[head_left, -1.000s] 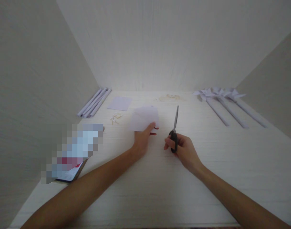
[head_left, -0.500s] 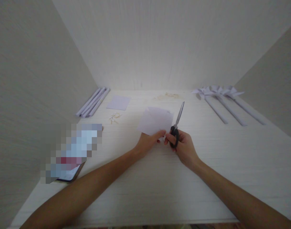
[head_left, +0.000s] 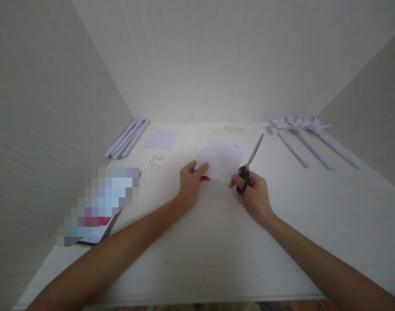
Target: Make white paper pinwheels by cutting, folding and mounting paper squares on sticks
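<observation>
White paper (head_left: 221,160) uncut so far, pinched at near-left corner by left hand (head_left: 189,183), held above counter (head_left: 217,242) centre. Scissors (head_left: 249,166) gripped in right hand (head_left: 254,192), blades closed, long axis pointing away and right. Three pinwheels (head_left: 294,125) finished at far right; rolled sticks (head_left: 128,138) left unused

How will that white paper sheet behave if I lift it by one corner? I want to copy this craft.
The paper sheet looks thin and pale, so it is probably light and floppy. The left hand and right hand pinch opposite edges, which suggests it sags otherwise. On the smooth table it would likely slide easily.
</observation>
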The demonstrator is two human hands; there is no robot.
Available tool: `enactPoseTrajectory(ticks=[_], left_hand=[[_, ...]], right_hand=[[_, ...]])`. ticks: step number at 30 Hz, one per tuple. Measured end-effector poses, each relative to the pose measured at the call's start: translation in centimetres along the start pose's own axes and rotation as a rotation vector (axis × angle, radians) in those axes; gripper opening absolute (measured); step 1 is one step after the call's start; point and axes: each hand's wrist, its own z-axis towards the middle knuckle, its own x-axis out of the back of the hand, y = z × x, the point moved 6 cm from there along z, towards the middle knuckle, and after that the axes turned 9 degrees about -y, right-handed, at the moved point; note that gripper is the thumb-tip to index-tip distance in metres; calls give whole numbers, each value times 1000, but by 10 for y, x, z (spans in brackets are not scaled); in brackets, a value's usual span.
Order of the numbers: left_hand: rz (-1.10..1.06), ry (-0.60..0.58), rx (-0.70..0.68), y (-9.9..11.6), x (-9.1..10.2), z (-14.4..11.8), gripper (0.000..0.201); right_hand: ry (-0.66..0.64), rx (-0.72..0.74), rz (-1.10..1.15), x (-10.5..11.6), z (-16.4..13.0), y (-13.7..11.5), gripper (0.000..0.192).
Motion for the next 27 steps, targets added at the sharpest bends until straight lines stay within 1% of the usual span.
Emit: enactPoseTrajectory(ticks=[2,5,7,9,11,14,16,18,20,22,27], left_hand=[[41,-62,35,-3,-2,-1,17],[86,-196,116,-9,-9,-4,18],[132,-287,156,-11,-15,-7,20],[200,-339,156,-10,-20,-11,24],[259,-323,134,-7,-21,-13,27],[268,-189,105,-4,-17,-12,28],[225,-103,81,-3,-14,-10,29],[176,-58,55,-3,-12,-9,30],[153,-50,42,-3,-13,-9,28],[180,-65,48,-2,-14,-10,24],[303,-93,64,0,-16,-12,23]], right_hand=[[62,58,-10,7,3,-1,16],[146,163,-16,17,6,-5,16],[180,209,1,21,8,-8,16],[193,227,41,23,9,-9,15],[206,230,94,24,10,-9,16],[208,188,161,22,9,-6,18],[151,118,178,15,9,-2,19],[61,41,165,5,7,1,21],[-15,-14,126,-4,3,1,22],[-58,-44,84,-10,-1,0,22],[-81,-48,82,-13,-4,-3,21]])
